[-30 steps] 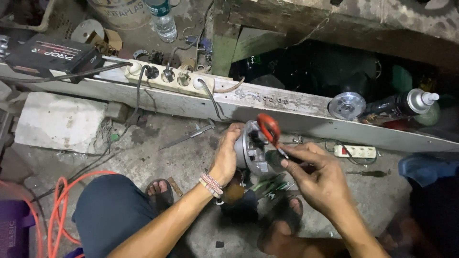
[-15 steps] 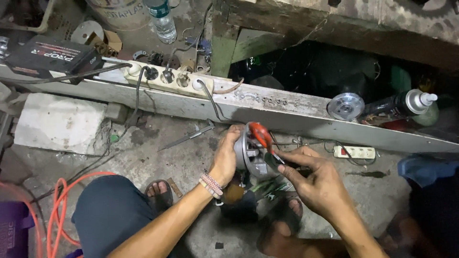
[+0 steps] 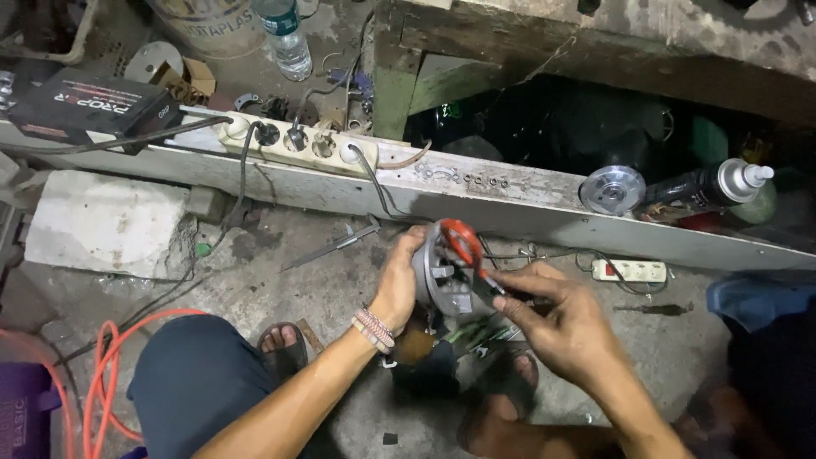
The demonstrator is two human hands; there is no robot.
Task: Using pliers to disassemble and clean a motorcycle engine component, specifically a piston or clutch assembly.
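Head view shows us two bare hands working low over a dirty concrete floor (image 3: 280, 289). Our left hand (image 3: 398, 285) is curled around the back of a round grey metal part (image 3: 440, 280), so the part sits up between both hands. Our right hand (image 3: 557, 319) is closed on a small tool with red handles (image 3: 463, 242). The red handles stick up above the grey part, and the tool's tip is at the part's front. We cannot tell just what the tip touches.

Just past the hands runs a long grey beam (image 3: 510, 204). A white power strip (image 3: 293, 140) with plugs in it lies on the beam, up and to the left of the left hand. A shiny round disc (image 3: 614, 189) and a spray can (image 3: 710, 187) rest beyond the right hand. A small white socket block (image 3: 629, 270) lies on the floor near the right hand. An orange cord (image 3: 106, 365) curls far off past the left arm. Feet in sandals (image 3: 285, 348) are under the hands.
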